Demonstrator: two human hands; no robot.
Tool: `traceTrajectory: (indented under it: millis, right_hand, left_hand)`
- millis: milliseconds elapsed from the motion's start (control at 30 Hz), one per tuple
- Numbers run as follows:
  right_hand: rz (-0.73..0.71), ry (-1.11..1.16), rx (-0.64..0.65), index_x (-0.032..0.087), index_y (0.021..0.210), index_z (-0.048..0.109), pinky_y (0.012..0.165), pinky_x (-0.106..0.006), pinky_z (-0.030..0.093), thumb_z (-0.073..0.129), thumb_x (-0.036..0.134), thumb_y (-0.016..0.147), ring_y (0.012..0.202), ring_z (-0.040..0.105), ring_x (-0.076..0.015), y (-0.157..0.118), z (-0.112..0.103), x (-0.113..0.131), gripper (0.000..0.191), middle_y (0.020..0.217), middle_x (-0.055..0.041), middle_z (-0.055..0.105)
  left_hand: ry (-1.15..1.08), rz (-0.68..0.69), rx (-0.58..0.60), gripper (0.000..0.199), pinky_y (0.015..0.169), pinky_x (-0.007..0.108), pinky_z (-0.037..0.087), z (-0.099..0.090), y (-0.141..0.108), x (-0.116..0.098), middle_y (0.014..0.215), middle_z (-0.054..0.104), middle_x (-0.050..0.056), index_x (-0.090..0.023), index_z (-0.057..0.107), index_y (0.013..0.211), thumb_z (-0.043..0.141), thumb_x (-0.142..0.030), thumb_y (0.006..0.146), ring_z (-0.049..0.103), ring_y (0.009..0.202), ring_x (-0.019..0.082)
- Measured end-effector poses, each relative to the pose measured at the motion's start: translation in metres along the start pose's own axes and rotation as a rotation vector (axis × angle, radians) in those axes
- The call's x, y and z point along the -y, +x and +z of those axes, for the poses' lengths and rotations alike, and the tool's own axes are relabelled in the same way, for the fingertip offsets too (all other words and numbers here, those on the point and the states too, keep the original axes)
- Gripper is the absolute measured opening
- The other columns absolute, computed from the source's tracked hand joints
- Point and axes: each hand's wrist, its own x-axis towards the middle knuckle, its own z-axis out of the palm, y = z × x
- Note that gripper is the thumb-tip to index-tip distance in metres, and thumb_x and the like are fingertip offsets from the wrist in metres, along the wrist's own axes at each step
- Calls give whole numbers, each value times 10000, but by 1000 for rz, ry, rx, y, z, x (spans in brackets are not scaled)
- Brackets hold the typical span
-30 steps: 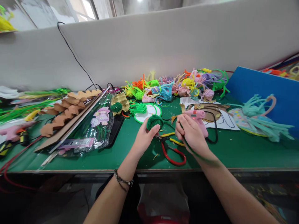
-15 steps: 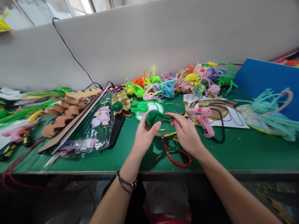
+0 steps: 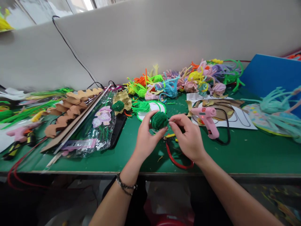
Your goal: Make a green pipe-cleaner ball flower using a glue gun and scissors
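Observation:
My left hand holds a ball of wound dark green pipe cleaner between thumb and fingers, raised above the table. At the ball's right edge, the thumb and forefinger of my right hand are pinched together on the pipe cleaner's end, which the fingertips mostly hide. Under my hands lie pliers with red handles, partly covered by my right hand. Just beyond the ball is a white disc with a green rim, with a bright green pipe-cleaner tuft on it.
A pink glue gun, its light glowing, lies right on paper and cardboard. Colourful pipe-cleaner pieces are heaped along the wall. To the left are a plastic bag, an egg-carton strip and another pink glue gun. A blue board stands right.
My right hand has come in to the ball; the strand stretched between them earlier is no longer visible. The ball has turned in my left hand. The view has shifted slightly.

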Motion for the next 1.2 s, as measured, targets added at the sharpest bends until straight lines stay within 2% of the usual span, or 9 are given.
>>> traceTrajectory:
  millis: [67,133,300,500,600,700,800,1000,1200]
  right_hand:
    - [-30,-23,-22,190,806,528,538,-191,405,467,175,836,571,532,-85,-1,1,0,70,708,14,598]
    - [-54,-37,-35,190,845,528,571,-198,420,435,151,842,620,557,-94,-1,1,0,102,766,-1,612]
    - [-27,50,-42,201,943,477,642,-226,458,396,116,835,713,600,-110,-1,2,-3,160,817,-12,613]
    - [36,107,-13,210,959,458,682,-264,477,411,136,828,767,619,-127,-1,-1,-3,157,814,-12,611]
    - [81,150,-5,206,962,453,673,-264,482,426,153,828,746,626,-123,-1,-4,2,147,786,-5,625]
    - [187,237,30,194,903,455,537,-225,465,436,194,833,557,584,-91,0,-4,7,72,695,12,638]
    - [248,283,56,185,803,470,446,-195,430,467,223,823,432,510,-63,0,-4,11,43,620,25,627]
    - [126,106,-5,181,771,557,553,-213,458,521,184,788,604,581,-103,-2,-4,11,40,691,6,629]
    - [100,59,12,175,733,543,545,-182,424,521,153,772,609,547,-87,-2,-4,11,50,679,15,601]
  left_hand:
    - [14,29,8,427,877,340,435,-1,-1,0,1153,551,65,-218,507,1084,658,-247,686,526,1060,223]
    - [-39,-19,5,441,848,330,446,-1,-1,-2,1138,553,53,-232,514,1088,669,-263,677,548,1001,211]
    - [-531,-424,81,398,592,248,474,-1,1,-8,903,627,29,-212,549,1006,669,-368,660,590,733,157]
    - [-907,-750,46,172,609,213,485,-1,5,-16,718,662,16,-141,571,810,590,-277,706,618,613,110]
    - [-980,-837,50,188,593,201,488,-2,6,-20,678,658,13,-137,579,767,530,-318,757,625,592,103]
    - [-988,-848,99,236,566,209,489,-3,6,-20,647,648,-2,-155,587,768,533,-385,765,601,528,92]
    - [-952,-819,59,255,556,209,484,-1,5,-18,627,646,-1,-166,594,742,555,-418,756,595,527,94]
    - [-871,-685,-6,258,620,234,483,5,2,-16,680,662,6,-157,597,764,632,-405,707,608,597,110]
    - [-798,-626,-139,366,553,187,438,6,-1,-12,776,652,-1,-174,596,848,709,-431,613,586,638,93]
